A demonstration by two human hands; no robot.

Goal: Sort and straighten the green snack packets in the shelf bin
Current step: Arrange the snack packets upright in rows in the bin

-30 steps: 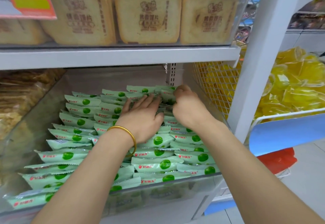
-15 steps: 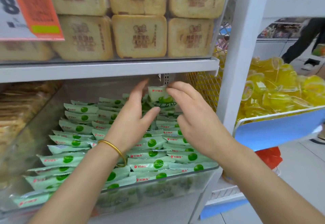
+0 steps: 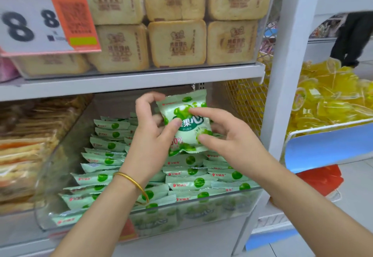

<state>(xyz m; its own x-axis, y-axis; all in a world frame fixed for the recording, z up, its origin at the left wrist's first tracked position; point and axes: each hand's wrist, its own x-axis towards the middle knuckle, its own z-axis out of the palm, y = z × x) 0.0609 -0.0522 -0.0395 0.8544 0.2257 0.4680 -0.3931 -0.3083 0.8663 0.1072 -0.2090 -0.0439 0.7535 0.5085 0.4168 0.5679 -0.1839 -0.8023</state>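
Note:
A clear plastic shelf bin (image 3: 201, 208) holds several rows of pale green snack packets (image 3: 187, 184) standing on edge. One green packet (image 3: 186, 113) is lifted upright above the rows, its printed face toward me. My left hand (image 3: 151, 135), with a gold bangle on the wrist, pinches the packet's left side between thumb and fingers. My right hand (image 3: 228, 137) holds its right side, with the thumb and a fingertip on the front and the other fingers behind.
The shelf board (image 3: 131, 81) above carries a bin of tan toast-shaped packs (image 3: 177, 42) and a price sign (image 3: 44, 18). Brown snack packs (image 3: 24, 145) fill the bin to the left. A white upright post (image 3: 286, 75) and a basket of yellow packets (image 3: 331, 99) stand at right.
Both hands have risen from the back rows of the bin, lifting one packet and turning its face toward me. The view has moved closer.

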